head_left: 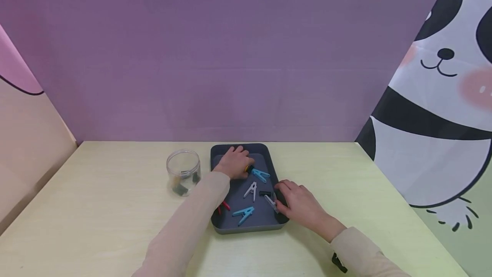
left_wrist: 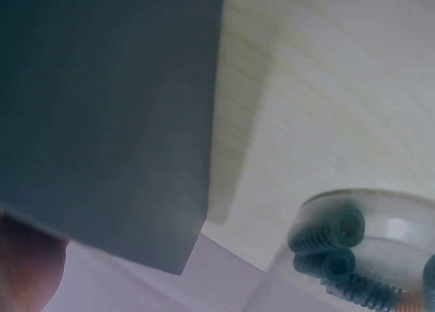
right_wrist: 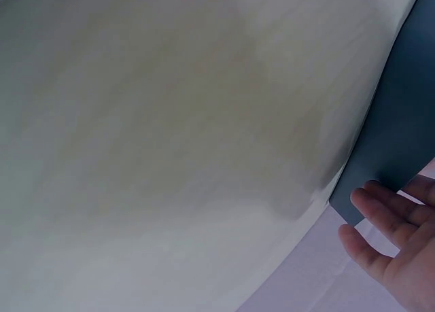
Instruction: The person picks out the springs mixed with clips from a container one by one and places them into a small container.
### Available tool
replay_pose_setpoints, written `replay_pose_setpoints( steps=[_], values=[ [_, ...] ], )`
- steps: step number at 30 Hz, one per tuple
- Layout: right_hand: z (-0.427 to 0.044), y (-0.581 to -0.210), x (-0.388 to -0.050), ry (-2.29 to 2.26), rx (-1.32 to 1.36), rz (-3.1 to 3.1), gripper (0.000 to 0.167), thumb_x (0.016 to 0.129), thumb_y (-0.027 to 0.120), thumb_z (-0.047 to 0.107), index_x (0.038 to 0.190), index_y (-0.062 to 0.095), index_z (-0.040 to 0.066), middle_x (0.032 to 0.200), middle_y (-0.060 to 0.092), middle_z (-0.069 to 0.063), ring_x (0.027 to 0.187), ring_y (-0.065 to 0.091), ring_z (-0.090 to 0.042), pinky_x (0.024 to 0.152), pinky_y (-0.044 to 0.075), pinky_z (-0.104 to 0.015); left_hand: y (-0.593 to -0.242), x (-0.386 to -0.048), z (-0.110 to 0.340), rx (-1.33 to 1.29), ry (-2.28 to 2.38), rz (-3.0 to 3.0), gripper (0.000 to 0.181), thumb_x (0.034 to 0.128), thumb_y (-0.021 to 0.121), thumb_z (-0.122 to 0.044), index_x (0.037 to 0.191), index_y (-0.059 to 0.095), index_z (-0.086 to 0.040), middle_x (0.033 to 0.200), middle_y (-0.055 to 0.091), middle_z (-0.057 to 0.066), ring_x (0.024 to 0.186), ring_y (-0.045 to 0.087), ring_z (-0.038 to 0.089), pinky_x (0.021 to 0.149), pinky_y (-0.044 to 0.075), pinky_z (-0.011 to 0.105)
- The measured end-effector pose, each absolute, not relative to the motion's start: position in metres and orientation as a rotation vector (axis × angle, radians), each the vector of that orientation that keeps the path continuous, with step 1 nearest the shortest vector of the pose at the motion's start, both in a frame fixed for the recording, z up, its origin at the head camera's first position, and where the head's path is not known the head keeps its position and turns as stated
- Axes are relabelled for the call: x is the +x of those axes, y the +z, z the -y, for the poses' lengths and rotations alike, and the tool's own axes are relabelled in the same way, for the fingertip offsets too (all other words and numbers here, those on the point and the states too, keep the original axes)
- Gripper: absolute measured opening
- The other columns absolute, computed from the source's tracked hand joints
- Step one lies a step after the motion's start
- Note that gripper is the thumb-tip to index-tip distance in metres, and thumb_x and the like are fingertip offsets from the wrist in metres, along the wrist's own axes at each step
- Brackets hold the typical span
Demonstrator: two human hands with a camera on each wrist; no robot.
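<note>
A dark grey tray [head_left: 246, 228] holds loose clothespins and springs. My left hand [head_left: 233, 163] reaches over its far left part. Beside that hand lie a yellow-and-black piece [head_left: 249, 169] and a blue clothespin [head_left: 261, 175]; whether my fingers hold anything is hidden. My right hand [head_left: 301, 204] is at the tray's right rim. In the right wrist view, its loosely bent fingers [right_wrist: 380, 213] rest by the tray's outer wall [right_wrist: 401, 122]. Near it inside lie a grey clothespin [head_left: 271, 203] and a black spring [head_left: 265, 193].
Left of the tray stands a clear round jar [head_left: 183, 172] with dark springs [left_wrist: 333, 230] in it. Another blue clothespin [head_left: 244, 214], a white-grey clothespin [head_left: 250, 190] and a red piece [head_left: 226, 205] lie in the tray. A purple backdrop [head_left: 223, 54] rises behind the pale table [head_left: 115, 208].
</note>
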State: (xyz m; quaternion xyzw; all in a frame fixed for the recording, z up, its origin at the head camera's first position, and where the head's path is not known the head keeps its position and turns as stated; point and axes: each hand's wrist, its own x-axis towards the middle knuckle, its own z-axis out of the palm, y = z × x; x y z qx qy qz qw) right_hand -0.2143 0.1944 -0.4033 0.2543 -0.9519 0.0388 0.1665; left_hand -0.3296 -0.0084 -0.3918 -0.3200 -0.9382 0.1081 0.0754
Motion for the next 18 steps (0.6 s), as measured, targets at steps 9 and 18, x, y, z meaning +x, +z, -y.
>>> replay_pose_setpoints(
  steps=[9, 18],
  values=[
    [-0.193, -0.403, -0.215, 0.107, 0.727, 2.715, 0.033, 0.080, 0.064, 0.026, 0.105, 0.059, 0.004, 0.105, 0.061, -0.006, 0.095, 0.058, -0.019, 0.073, 0.049, -0.037, -0.390, -0.330, 0.010, -0.980, 0.299, 2.791, 0.039, 0.0813, 0.064, -0.041, 0.118, 0.059, -0.030, 0.111, 0.059, -0.002, 0.099, 0.046, 0.017, 0.085, 0.039, 0.033],
    [-0.194, -0.404, -0.216, 0.106, 0.727, 2.723, 0.033, 0.081, 0.064, 0.026, 0.106, 0.059, 0.004, 0.106, 0.060, -0.006, 0.096, 0.058, -0.019, 0.073, 0.049, -0.037, -0.381, -0.323, 0.009, -0.984, 0.348, 2.800, 0.039, 0.0823, 0.063, -0.042, 0.120, 0.058, -0.031, 0.116, 0.058, -0.003, 0.105, 0.046, 0.018, 0.091, 0.039, 0.034]
  ],
)
